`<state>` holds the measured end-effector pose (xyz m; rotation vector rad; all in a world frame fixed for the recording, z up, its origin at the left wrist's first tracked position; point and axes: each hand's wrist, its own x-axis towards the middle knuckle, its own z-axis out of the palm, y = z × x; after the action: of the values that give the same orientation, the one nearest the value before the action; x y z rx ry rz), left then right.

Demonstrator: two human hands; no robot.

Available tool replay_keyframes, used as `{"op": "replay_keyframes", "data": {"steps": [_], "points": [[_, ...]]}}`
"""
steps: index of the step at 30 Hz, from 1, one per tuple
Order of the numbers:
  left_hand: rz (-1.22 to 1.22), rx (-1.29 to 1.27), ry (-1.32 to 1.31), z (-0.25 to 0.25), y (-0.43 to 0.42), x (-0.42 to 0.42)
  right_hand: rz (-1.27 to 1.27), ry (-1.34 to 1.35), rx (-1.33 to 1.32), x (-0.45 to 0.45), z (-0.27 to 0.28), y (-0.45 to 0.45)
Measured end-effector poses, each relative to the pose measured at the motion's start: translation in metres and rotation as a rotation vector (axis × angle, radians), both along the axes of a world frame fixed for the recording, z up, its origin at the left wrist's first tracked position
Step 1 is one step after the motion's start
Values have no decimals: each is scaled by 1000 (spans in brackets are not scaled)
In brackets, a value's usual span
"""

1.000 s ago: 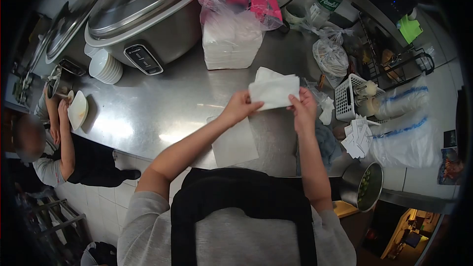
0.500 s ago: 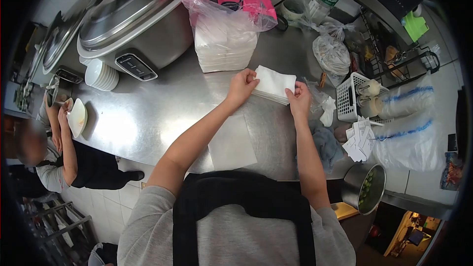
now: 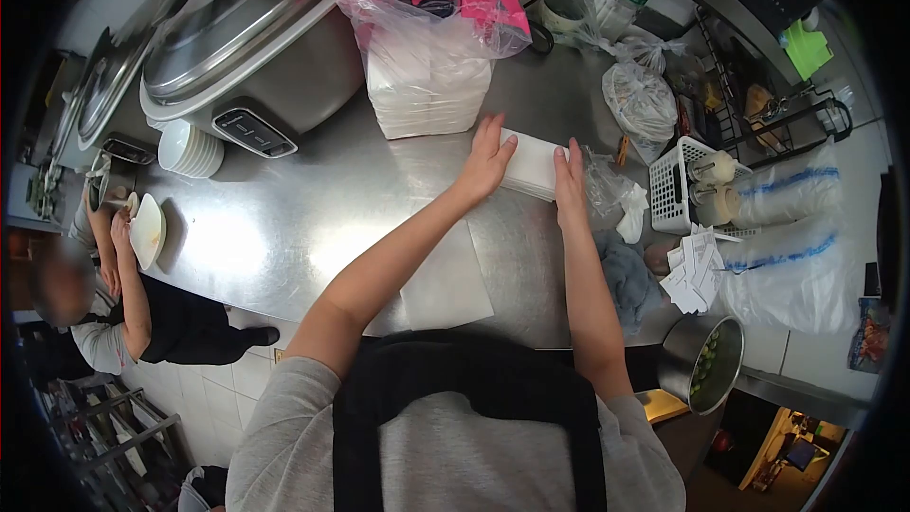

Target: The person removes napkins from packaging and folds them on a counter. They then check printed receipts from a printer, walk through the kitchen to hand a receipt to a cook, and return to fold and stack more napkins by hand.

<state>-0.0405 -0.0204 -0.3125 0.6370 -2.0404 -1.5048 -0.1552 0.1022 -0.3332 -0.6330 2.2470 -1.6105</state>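
Observation:
A stack of white paper napkins [image 3: 532, 165] lies on the steel counter between my two hands. My left hand [image 3: 490, 157] rests along the stack's left side with its fingers stretched forward and its thumb near the top edge. Against the right side lies my right hand [image 3: 569, 180], its fingers straight and pointing away from me. Neither hand is wrapped round the stack; both are open and touching it. Closer to my body, a flat pale sheet [image 3: 445, 277] lies on the counter. Behind the stack stands a tall pile of white napkins [image 3: 427, 100], partly covered by clear plastic.
A large rice cooker [image 3: 256, 66] and white bowls [image 3: 190, 152] stand at left. At right are a white basket [image 3: 668, 192] with pump bottles, paper slips [image 3: 694, 270], a grey cloth [image 3: 627, 280] and a metal pot [image 3: 675, 360]. At far left, a co-worker holds a white dish [image 3: 148, 232].
My fingers have gone from gripping the stack's edges to lying straight along its sides. The top napkin's raised edge now looks flat. My view has shifted slightly.

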Motion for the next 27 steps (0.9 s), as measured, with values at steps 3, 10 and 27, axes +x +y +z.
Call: {"op": "replay_keyframes", "data": {"steps": [3, 10, 27], "points": [[37, -227, -14, -1, 1, 5, 4, 65, 40, 2, 9, 1], [-170, -969, -239, 0, -4, -5, 229, 762, 428, 7, 14, -24], [-172, -742, -104, 5, -5, 73, 335, 1128, 230, 69, 64, -3]]}}
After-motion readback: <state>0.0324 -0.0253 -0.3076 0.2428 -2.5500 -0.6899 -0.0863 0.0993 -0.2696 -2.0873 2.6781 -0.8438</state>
